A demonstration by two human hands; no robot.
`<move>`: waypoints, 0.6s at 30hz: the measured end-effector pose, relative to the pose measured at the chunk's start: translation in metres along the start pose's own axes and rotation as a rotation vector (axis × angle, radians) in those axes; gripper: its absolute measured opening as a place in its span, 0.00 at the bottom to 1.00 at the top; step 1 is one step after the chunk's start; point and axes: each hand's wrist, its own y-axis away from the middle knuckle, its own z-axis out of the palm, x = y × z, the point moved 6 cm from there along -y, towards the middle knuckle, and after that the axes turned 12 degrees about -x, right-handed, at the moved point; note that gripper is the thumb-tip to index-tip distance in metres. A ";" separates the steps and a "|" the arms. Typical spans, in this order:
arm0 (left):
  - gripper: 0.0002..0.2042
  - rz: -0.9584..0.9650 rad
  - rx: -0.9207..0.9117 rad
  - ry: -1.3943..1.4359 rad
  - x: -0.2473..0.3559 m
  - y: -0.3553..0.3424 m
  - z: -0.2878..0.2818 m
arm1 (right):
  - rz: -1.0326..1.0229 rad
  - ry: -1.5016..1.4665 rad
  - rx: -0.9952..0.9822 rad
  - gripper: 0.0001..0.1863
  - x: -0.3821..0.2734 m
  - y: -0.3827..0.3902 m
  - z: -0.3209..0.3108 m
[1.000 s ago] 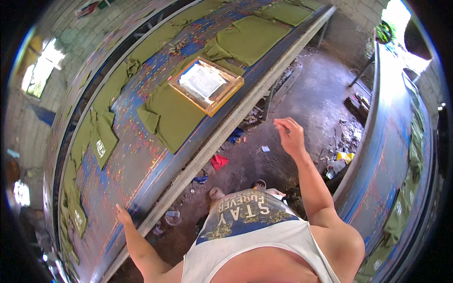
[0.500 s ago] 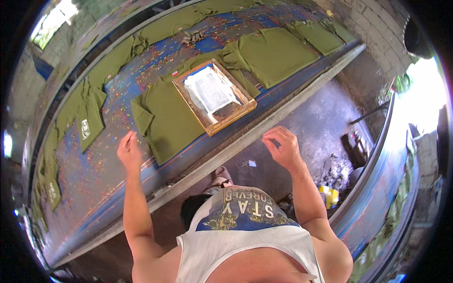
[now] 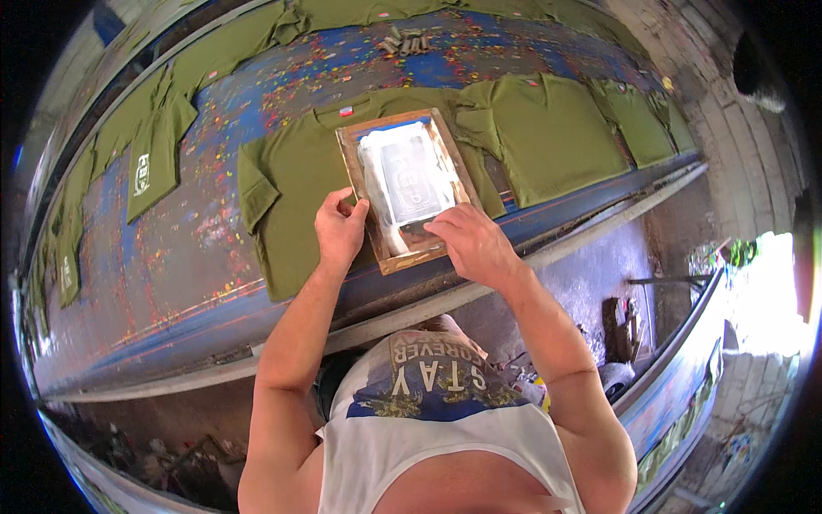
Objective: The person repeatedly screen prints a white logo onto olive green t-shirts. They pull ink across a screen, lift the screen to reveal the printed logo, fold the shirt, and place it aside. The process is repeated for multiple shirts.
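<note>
A wooden screen printing frame (image 3: pixel 445 146) with white ink smeared on its mesh lies on an olive T-shirt (image 3: pixel 295 167), spread flat on the long table. At the frame's left side is my left hand (image 3: pixel 341 230), its thumb and fingers closed on the wooden edge. My right hand (image 3: pixel 473 244) reaches over the near right corner, fingers bent together inside the frame. Beside those fingertips shows a dark strip (image 3: pixel 417 230); what exactly they grip is hidden.
More olive T-shirts (image 3: pixel 552 137) lie along both sides of the ink-spotted table (image 3: pixel 231 231); one at left (image 3: pixel 158 163) bears a white print. Several small grey cylinders (image 3: pixel 405 43) sit at mid-table. A raised rail (image 3: pixel 402 317) edges the near side. Another table (image 3: pixel 659 377) stands at right.
Both hands have moved in from apart over the table's near side to the frame. My left hand has taken its left edge, my right hand its near right corner area. The view has shifted.
</note>
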 end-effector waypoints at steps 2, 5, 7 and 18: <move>0.19 -0.063 0.012 0.029 0.000 0.002 0.000 | -0.065 -0.069 -0.041 0.21 0.017 -0.015 0.000; 0.19 -0.132 0.037 0.065 0.007 0.008 -0.001 | -0.131 -0.259 -0.266 0.19 0.053 -0.047 -0.001; 0.18 -0.141 0.065 -0.034 0.018 0.009 -0.001 | -0.186 -0.336 -0.344 0.18 0.078 -0.069 -0.008; 0.20 -0.348 0.171 0.159 0.034 0.028 -0.002 | -0.328 -0.219 0.004 0.22 0.139 -0.163 -0.008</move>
